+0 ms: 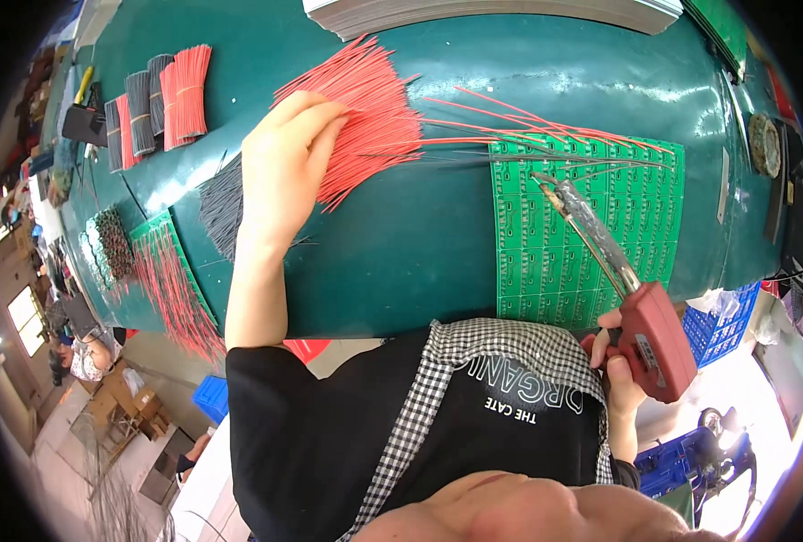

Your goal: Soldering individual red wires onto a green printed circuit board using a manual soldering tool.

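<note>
My left hand (284, 172) reaches over a loose pile of red wires (374, 126), its thumb and fingers pinched together on wire at the pile's left side; how many strands they grip is hidden. Black wires (223, 208) lie in a heap partly behind that wrist. My right hand (620, 370) is wrapped round the red handle of a soldering gun (659, 339). The gun's tip rests at or just above a green circuit board panel (591, 244), near its upper left part. Several red and black wires (501, 122) stretch leftward from the panel's top rows.
Tied bundles of red and black wires (185, 95) lie at the far left. Nearer stands another green board (171, 244) with red wires hanging off the table edge. A stack of pale sheets (492, 16) sits at the back. A blue crate (722, 321) stands at the right.
</note>
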A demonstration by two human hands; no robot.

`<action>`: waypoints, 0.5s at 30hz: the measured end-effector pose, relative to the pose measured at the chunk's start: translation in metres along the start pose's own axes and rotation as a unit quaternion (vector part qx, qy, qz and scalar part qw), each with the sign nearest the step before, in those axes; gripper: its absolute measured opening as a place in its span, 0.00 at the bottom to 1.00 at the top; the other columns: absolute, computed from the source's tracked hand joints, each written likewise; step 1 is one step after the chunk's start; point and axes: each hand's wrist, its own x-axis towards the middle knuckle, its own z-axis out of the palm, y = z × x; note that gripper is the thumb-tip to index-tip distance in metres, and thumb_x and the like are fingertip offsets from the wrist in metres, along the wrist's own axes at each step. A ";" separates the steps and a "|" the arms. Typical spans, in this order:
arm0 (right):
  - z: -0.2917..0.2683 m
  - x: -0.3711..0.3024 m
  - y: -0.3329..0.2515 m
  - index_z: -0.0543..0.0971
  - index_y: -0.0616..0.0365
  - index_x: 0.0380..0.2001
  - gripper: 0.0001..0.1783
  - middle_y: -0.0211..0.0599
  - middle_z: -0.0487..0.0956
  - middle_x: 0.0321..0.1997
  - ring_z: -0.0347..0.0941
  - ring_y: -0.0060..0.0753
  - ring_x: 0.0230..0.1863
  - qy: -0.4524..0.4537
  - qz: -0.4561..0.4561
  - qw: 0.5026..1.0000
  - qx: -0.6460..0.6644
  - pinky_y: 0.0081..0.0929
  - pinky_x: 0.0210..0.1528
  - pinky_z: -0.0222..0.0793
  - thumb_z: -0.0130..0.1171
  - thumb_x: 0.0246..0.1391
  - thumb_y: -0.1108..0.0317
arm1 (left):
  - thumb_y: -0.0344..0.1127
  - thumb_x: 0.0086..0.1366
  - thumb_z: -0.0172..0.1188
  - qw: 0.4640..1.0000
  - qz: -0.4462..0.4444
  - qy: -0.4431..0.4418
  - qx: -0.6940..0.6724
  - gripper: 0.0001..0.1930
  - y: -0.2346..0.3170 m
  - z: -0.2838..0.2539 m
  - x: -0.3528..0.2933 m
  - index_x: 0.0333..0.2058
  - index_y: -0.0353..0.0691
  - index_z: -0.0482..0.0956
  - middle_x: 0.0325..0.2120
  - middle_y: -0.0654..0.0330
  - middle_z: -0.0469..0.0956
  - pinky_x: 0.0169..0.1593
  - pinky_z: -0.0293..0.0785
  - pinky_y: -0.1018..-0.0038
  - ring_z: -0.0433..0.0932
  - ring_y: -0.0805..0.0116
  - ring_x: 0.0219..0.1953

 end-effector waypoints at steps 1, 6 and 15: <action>0.000 0.000 0.001 0.63 0.67 0.53 0.33 0.46 0.72 0.44 0.69 0.22 0.23 0.003 -0.003 1.000 0.004 0.27 0.34 0.74 0.62 0.49 0.60 | 0.24 0.54 0.58 0.999 -0.035 -0.009 -0.017 0.04 0.001 0.000 0.001 0.30 0.34 0.78 0.28 0.57 0.76 0.34 0.73 0.73 0.76 0.62 0.29; 0.001 -0.005 -0.002 0.63 0.67 0.52 0.34 0.45 0.72 0.44 0.68 0.23 0.22 0.021 -0.001 1.000 0.007 0.22 0.30 0.71 0.63 0.48 0.57 | 0.23 0.52 0.59 0.994 0.053 0.096 0.008 0.05 0.025 -0.013 0.004 0.30 0.33 0.79 0.26 0.56 0.76 0.30 0.73 0.74 0.77 0.62 0.27; 0.001 0.006 0.000 0.66 0.65 0.51 0.35 0.44 0.76 0.39 0.71 0.27 0.31 0.003 0.025 0.999 -0.048 0.20 0.27 0.67 0.67 0.39 0.67 | 0.26 0.38 0.59 0.956 0.290 -0.022 0.047 0.16 0.068 0.027 0.000 0.31 0.32 0.78 0.26 0.59 0.74 0.25 0.73 0.77 0.76 0.67 0.27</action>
